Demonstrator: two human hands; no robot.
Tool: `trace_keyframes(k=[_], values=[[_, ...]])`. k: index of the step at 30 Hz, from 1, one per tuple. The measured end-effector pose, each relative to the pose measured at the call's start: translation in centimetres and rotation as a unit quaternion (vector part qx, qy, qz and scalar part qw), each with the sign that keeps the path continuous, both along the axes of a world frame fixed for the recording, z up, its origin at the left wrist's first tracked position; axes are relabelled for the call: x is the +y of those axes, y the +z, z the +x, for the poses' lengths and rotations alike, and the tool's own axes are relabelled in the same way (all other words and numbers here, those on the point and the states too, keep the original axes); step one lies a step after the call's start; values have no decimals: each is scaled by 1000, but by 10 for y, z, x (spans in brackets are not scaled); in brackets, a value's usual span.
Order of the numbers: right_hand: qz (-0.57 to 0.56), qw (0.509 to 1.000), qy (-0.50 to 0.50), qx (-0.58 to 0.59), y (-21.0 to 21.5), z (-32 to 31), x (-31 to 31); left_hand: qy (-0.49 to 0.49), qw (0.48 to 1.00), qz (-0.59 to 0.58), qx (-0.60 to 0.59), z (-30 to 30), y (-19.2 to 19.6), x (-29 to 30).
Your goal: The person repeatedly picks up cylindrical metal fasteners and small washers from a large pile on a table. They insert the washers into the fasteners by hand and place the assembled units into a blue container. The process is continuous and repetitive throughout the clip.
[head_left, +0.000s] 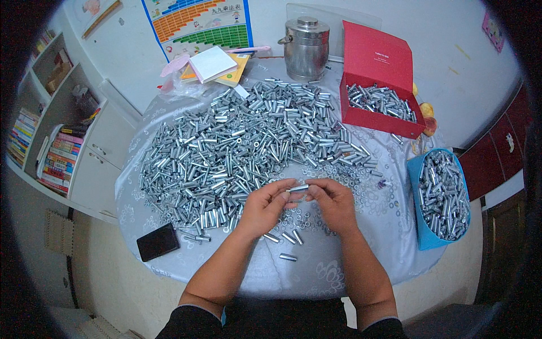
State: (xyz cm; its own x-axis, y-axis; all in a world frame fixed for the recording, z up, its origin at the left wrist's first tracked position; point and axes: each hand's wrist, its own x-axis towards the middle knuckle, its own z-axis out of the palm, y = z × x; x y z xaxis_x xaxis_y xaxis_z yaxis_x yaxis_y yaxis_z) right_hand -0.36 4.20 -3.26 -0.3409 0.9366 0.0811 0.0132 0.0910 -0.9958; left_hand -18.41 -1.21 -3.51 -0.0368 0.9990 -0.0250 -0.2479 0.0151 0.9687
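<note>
Between my two hands is a short shiny metal sleeve (298, 188), lying nearly level. My left hand (269, 204) pinches its left end, and the fingers of my right hand (332, 202) close on its right end. Whether a smaller part sits at either end cannot be made out. Beyond my hands spreads a big heap of similar metal sleeves (226, 147). Small metal rings, like washers (307, 223), lie scattered under and around my hands. A few loose sleeves (288, 257) rest on the cloth nearer to me.
A red box (372, 121) of metal sleeves stands at the back right, lid raised. A blue bin (418, 203) full of them is at the right edge. A metal canister (306, 53), notebooks (213, 63) and a black phone (158, 243) share the cloth-covered table (389, 248).
</note>
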Motion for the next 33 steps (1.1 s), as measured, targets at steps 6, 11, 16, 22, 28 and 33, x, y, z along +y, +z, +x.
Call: trace_keyframes(k=[6, 11, 16, 22, 28, 33], values=[[35, 996, -56, -61, -3, 0, -1, -29, 998, -45, 36, -1, 4, 2], [91, 985, -53, -135, 5, -2, -1, 45, 998, -35, -34, -2, 4, 4], [191, 942, -84, -263, -15, -8, 24, 90, 995, -25, -19, -12, 8, 7], [171, 919, -28, -354, -15, -18, 27, 99, 995, -13, -23, -12, 5, 8], [170, 912, -20, -372, -13, -19, 29, 114, 993, -12, -23, -10, 3, 8], [192, 902, -7, -386, -9, -19, 30, 101, 994, -13, -28, -13, 2, 8]])
